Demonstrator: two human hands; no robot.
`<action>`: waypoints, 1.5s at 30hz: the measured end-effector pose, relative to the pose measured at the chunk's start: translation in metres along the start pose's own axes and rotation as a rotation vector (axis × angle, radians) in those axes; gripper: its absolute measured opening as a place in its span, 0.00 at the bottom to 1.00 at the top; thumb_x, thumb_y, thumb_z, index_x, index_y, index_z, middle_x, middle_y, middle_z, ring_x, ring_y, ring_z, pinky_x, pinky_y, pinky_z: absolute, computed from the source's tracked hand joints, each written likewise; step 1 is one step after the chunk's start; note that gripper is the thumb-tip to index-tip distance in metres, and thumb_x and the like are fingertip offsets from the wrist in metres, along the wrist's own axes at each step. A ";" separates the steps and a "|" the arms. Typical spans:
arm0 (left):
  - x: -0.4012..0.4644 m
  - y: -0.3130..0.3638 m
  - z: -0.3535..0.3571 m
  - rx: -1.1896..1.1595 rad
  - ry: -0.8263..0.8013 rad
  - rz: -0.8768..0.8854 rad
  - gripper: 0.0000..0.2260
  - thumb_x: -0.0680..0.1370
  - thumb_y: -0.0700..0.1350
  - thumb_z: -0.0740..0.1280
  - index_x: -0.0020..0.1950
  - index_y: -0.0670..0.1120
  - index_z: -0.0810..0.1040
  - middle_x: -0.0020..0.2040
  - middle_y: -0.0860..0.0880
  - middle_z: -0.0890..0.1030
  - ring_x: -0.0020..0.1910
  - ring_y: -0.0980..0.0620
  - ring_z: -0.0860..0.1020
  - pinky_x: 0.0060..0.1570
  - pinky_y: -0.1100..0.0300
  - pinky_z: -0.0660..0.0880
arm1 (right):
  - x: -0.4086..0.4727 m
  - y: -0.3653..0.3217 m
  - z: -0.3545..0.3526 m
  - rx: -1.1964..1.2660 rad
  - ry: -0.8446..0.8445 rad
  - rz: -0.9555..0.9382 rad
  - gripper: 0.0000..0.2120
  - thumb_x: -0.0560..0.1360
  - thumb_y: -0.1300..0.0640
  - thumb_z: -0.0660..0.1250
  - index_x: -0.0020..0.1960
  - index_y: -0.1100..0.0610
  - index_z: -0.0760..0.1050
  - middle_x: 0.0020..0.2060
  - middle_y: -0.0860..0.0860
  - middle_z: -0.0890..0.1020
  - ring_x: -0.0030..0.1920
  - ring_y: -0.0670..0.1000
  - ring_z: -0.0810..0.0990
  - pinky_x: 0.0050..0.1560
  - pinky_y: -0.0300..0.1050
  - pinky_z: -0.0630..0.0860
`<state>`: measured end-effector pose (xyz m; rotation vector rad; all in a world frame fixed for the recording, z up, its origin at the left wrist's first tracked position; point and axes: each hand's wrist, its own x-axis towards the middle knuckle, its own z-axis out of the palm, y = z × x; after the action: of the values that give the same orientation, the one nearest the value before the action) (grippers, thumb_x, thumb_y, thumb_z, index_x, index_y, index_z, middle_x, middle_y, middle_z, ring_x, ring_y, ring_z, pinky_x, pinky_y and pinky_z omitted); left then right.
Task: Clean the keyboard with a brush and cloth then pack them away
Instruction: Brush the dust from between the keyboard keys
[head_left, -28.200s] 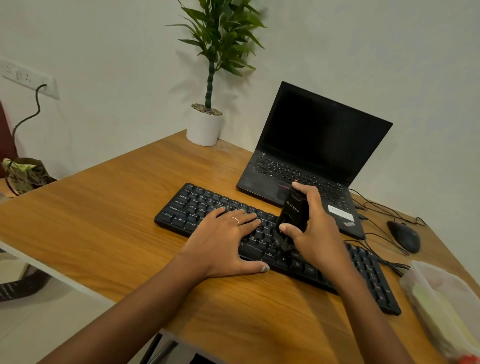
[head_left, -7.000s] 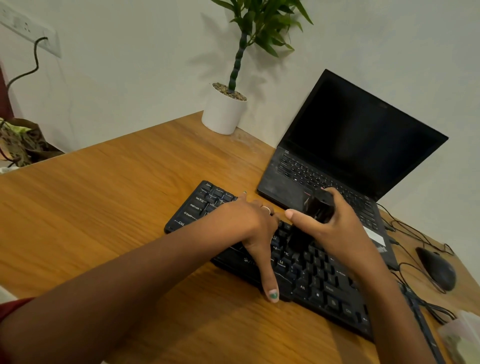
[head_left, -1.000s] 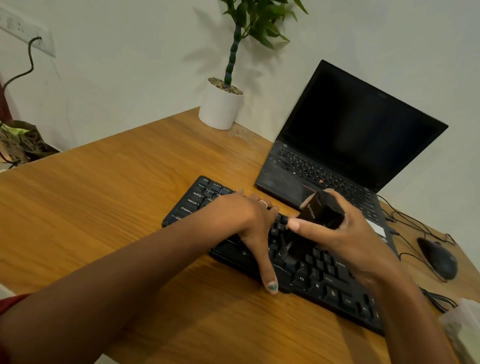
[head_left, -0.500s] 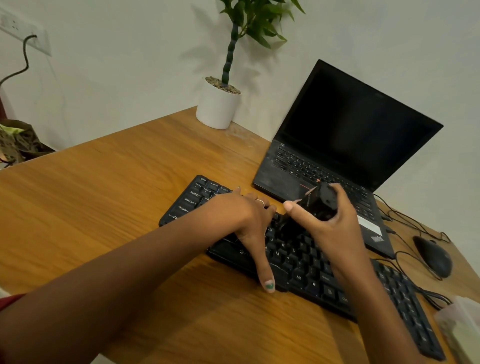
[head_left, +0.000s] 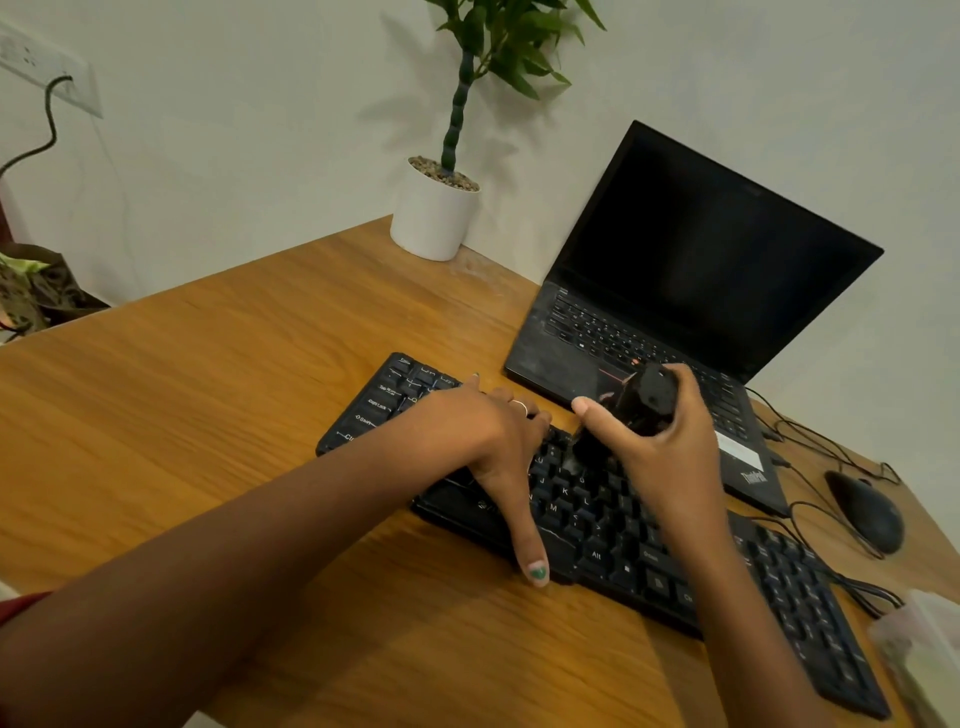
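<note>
Head view: my right hand grips the brush, bristles pointing down onto the keyboard; my left hand lies flat on its keys.

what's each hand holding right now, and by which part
The right hand grips the black brush round its handle, bristles on the keyboard. The left hand holds nothing; it rests flat on the keys.

plastic bag cropped, contents perhaps cloth
</note>
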<state>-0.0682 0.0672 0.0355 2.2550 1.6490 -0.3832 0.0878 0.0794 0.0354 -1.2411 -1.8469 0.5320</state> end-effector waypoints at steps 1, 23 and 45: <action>0.000 0.000 0.000 -0.003 0.001 -0.001 0.62 0.61 0.72 0.71 0.79 0.47 0.38 0.80 0.47 0.44 0.78 0.44 0.44 0.74 0.37 0.40 | 0.000 0.002 0.004 0.001 0.008 -0.026 0.22 0.64 0.48 0.76 0.53 0.52 0.70 0.40 0.46 0.79 0.41 0.41 0.78 0.37 0.30 0.73; -0.002 0.002 0.000 0.113 -0.009 -0.064 0.63 0.61 0.76 0.66 0.79 0.45 0.37 0.80 0.43 0.46 0.78 0.41 0.41 0.69 0.33 0.31 | 0.007 0.007 0.011 0.108 0.067 -0.026 0.18 0.66 0.51 0.75 0.48 0.50 0.69 0.39 0.46 0.78 0.38 0.41 0.78 0.37 0.28 0.74; -0.002 0.002 0.001 0.112 -0.005 -0.058 0.62 0.61 0.77 0.66 0.79 0.45 0.38 0.80 0.44 0.47 0.78 0.42 0.43 0.69 0.33 0.31 | 0.005 -0.003 0.010 0.224 -0.080 0.019 0.18 0.67 0.54 0.75 0.51 0.53 0.70 0.41 0.50 0.79 0.37 0.37 0.79 0.34 0.27 0.73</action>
<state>-0.0675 0.0642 0.0356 2.2874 1.7332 -0.5072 0.0772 0.0832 0.0344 -1.1012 -1.7865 0.7866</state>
